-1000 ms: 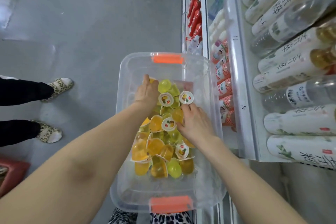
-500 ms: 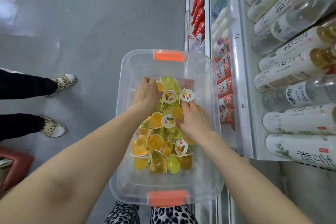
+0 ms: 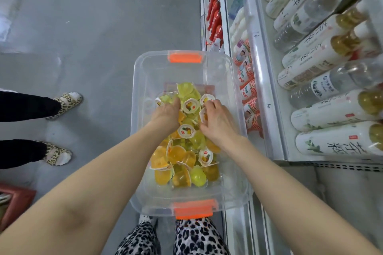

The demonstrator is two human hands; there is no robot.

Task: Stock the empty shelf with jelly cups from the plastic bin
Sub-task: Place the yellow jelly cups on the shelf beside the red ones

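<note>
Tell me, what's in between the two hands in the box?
Jelly cups, some lid-up, fill the gap between the left hand and the right hand inside the plastic bin. The head view shows it.

bright, even light; warped edges

A clear, glossy rectangular plastic bin [image 3: 141, 122] with smooth orange plastic latches [image 3: 185, 57] holds translucent yellow and orange plastic jelly cups [image 3: 180, 157] under shiny white printed lids [image 3: 189, 106]; smooth grey floor [image 3: 103, 27] at nine o'clock, glossy white-labelled plastic bottles [image 3: 331, 143] at three o'clock.
</note>
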